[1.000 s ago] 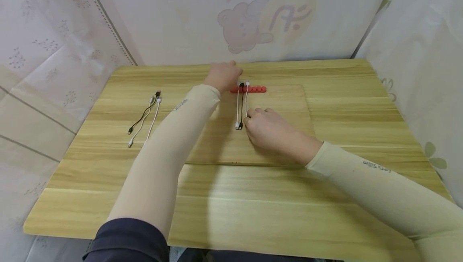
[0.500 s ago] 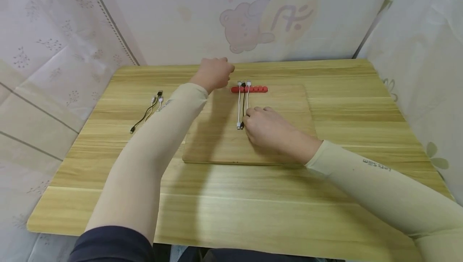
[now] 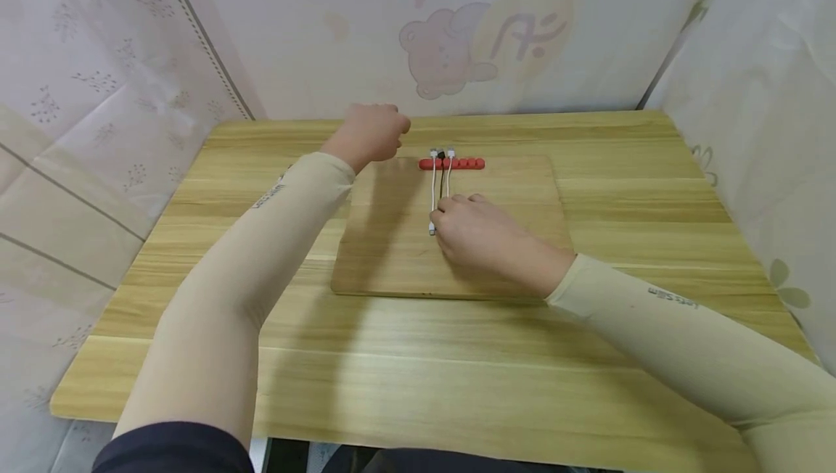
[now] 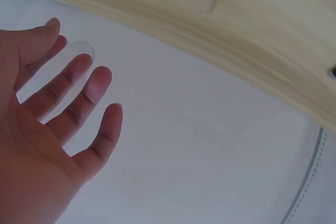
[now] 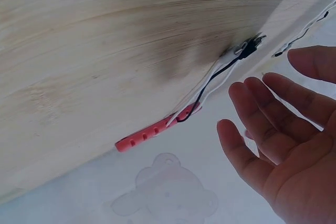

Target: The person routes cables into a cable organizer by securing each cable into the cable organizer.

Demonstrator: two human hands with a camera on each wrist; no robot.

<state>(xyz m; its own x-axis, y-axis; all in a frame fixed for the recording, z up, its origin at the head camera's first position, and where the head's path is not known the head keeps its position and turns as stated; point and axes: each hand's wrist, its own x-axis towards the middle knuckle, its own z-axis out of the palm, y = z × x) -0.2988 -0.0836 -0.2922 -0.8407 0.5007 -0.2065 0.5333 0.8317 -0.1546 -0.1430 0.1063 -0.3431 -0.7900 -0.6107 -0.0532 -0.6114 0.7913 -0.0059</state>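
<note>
A red cable holder (image 3: 466,164) lies on a wooden board (image 3: 385,270), with two white cables (image 3: 434,186) and a black cable (image 3: 442,181) running through its left slots. Left of the holder, my left hand (image 3: 371,132) hangs above the table's back edge. Its fingers are spread and loosely bent around nothing in the left wrist view. My right hand (image 3: 480,232) is over the lower cable ends and hides some of them. In the right wrist view, the right hand's fingers (image 5: 247,108) are relaxed, apart from the black plug (image 5: 249,50).
The board lies on a wide wooden table (image 3: 418,386). Patterned cloth (image 3: 313,38) hangs behind and at the sides. More cables (image 5: 307,30) lie farther off in the right wrist view; my left forearm (image 3: 261,241) covers their place in the head view.
My left hand has moved left, away from the holder, and its forearm now covers the loose cables there. My right hand has shifted slightly left over the cable ends, covering the black plug.
</note>
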